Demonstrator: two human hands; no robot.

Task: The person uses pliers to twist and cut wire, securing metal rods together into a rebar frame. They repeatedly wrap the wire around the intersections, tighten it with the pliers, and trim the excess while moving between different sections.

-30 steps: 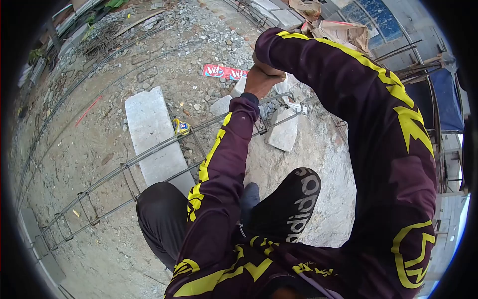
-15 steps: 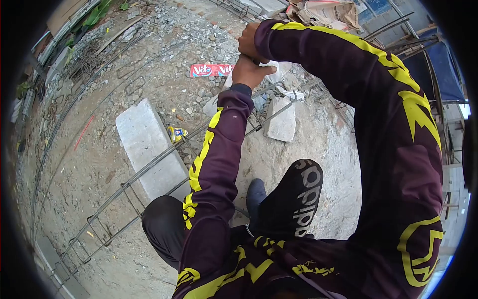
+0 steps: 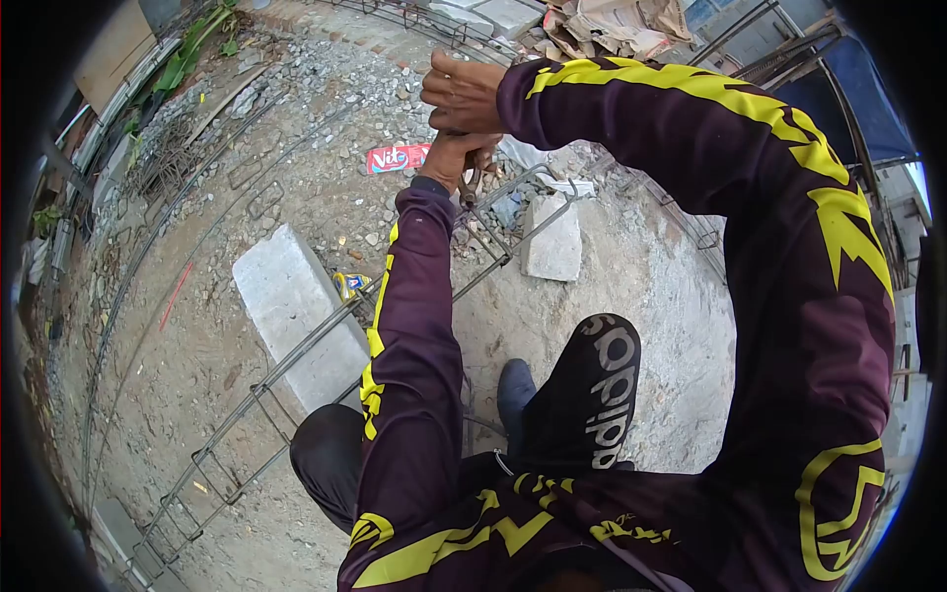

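Clenching rusty metal pincers [image 3: 470, 184] in my left hand [image 3: 456, 156] at the far end of the long grey steel rebar cage [image 3: 316, 342], right hand [image 3: 462, 91] curled just above, its grasp unclear, I judge short, firm twists tie best.

The left arm [image 3: 409, 335] stretches forward almost straight, left hand [image 3: 454, 158] fisted, while the right arm [image 3: 750, 197] curves round, its right hand [image 3: 462, 91] just above, fingers curled.

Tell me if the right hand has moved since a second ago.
Yes. The right hand was level with the red wrapper on the ground; now it sits clearly above it in the picture, so it moved up.
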